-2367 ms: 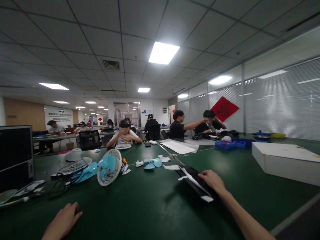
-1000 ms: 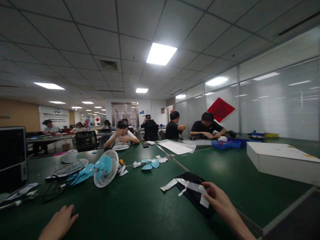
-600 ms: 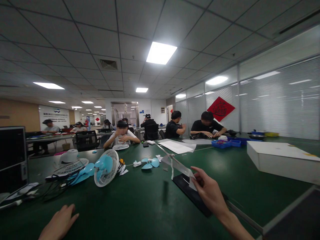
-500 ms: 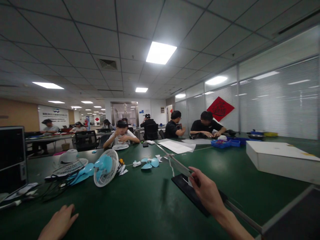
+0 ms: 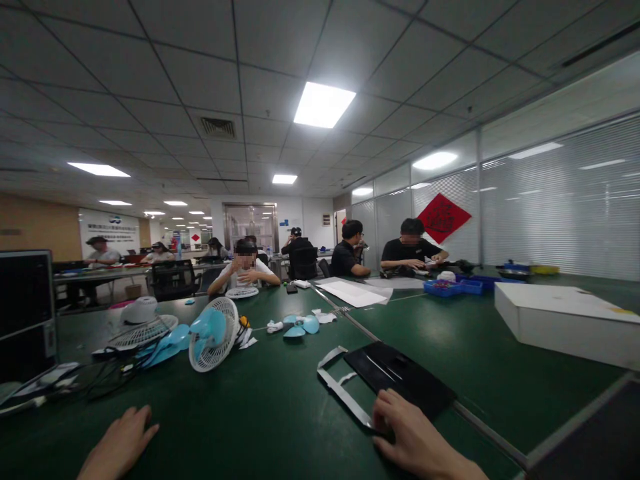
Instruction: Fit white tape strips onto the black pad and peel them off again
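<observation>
My right hand (image 5: 410, 437) rests low on the green table, its fingers closed on the near end of a long white strip (image 5: 343, 390) that lies flat on the table left of a flat black panel (image 5: 400, 377). The strip's far end bends round by the panel's corner. My left hand (image 5: 120, 443) lies flat and open on the table at the lower left, holding nothing. The nearest things to it are black cables (image 5: 107, 383).
A small white and blue fan (image 5: 215, 333), fan grilles (image 5: 143, 330) and loose blue blades (image 5: 299, 325) lie at left centre. A monitor (image 5: 25, 307) stands far left, a white box (image 5: 567, 323) at right. Several people sit at the far tables.
My right hand peeled the white strip off the black panel, lifted it, then brought it down onto the table left of the panel. My left hand stayed put.
</observation>
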A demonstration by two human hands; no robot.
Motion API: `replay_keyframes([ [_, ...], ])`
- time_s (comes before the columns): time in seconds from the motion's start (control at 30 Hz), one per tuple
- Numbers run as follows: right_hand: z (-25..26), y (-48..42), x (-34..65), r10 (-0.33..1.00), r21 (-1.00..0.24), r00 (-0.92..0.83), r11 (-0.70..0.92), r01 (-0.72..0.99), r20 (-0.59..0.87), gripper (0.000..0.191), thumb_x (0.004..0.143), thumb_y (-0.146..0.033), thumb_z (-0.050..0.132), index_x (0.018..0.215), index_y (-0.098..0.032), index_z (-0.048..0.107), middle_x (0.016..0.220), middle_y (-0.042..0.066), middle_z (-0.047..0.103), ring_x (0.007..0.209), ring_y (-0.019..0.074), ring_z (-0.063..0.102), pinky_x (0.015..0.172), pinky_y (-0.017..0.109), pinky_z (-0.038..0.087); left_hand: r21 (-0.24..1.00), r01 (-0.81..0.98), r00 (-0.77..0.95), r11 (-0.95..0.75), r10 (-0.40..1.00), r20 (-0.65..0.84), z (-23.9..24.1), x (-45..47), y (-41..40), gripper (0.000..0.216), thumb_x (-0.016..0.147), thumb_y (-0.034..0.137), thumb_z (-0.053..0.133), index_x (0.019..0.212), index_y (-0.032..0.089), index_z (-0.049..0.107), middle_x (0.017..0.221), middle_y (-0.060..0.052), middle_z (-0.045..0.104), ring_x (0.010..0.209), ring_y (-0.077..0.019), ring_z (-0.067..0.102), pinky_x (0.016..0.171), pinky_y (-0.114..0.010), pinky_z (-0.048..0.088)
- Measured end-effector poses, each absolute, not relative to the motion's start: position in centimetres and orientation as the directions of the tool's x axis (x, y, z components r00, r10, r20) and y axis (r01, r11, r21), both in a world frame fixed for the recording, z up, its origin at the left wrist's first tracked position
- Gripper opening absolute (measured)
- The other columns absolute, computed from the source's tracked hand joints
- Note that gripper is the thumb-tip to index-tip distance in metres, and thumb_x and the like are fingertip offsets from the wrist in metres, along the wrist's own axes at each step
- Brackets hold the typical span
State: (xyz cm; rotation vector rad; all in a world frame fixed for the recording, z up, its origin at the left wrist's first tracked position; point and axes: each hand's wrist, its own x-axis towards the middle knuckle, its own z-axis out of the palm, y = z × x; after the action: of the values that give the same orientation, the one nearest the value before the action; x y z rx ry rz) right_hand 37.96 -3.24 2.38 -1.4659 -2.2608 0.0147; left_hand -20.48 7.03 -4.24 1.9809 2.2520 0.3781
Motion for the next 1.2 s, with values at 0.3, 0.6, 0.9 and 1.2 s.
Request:
replay_keyframes([
  [0.3,5.2,5.0,44.8,0.932,-0.234,0.132,-0.053,0.971,0.337,0.019,0.082,-0.027,0.052,0.090,-0.015,0.064,0.099,0.013,0.064,0.091,0.0235,0.061,0.075,0.031,0.043,0.286,0.949,-0.157,0.136,0.986,0.054,-3.4,-19.8,6.4,0.054,0.071,0.049,0.039,0.106,0.013,0.058,0.109,-0.016,0.063,0.097,-0.0294,0.062,0.086,-0.042,0.048],
  [0.6,3.2,8.5,48.1,0.949,-0.340,0.227,-0.143,0.930,0.221,0.019,0.080,-0.029,0.054,0.084,-0.016,0.068,0.091,0.011,0.070,0.081,0.0229,0.066,0.058,0.026,0.042,0.295,0.945,-0.161,0.139,0.986,0.051,-3.2,-19.6,6.1,0.051,0.072,0.048,0.042,0.106,0.013,0.058,0.110,-0.016,0.061,0.098,-0.0286,0.061,0.085,-0.041,0.049],
  [0.9,3.8,8.8,51.1,0.905,-0.438,0.346,-0.214,0.873,0.248,0.036,0.084,-0.041,0.044,0.089,-0.019,0.072,0.095,0.012,0.073,0.085,0.0268,0.067,0.063,0.030,0.046,0.273,0.950,-0.178,0.150,0.981,0.081,-2.1,-18.2,5.0,0.048,0.074,0.044,0.040,0.106,0.013,0.059,0.112,-0.016,0.061,0.100,-0.0283,0.061,0.086,-0.039,0.048],
  [1.2,7.0,8.5,43.2,0.835,-0.384,0.139,0.092,0.919,0.532,0.039,0.086,-0.041,0.042,0.096,-0.016,0.070,0.105,0.012,0.069,0.094,0.0251,0.062,0.081,0.032,0.044,0.252,0.952,-0.197,0.176,0.978,0.061,-1.5,-17.5,4.8,0.048,0.077,0.040,0.038,0.110,0.012,0.057,0.116,-0.017,0.059,0.104,-0.0291,0.059,0.087,-0.040,0.047],
])
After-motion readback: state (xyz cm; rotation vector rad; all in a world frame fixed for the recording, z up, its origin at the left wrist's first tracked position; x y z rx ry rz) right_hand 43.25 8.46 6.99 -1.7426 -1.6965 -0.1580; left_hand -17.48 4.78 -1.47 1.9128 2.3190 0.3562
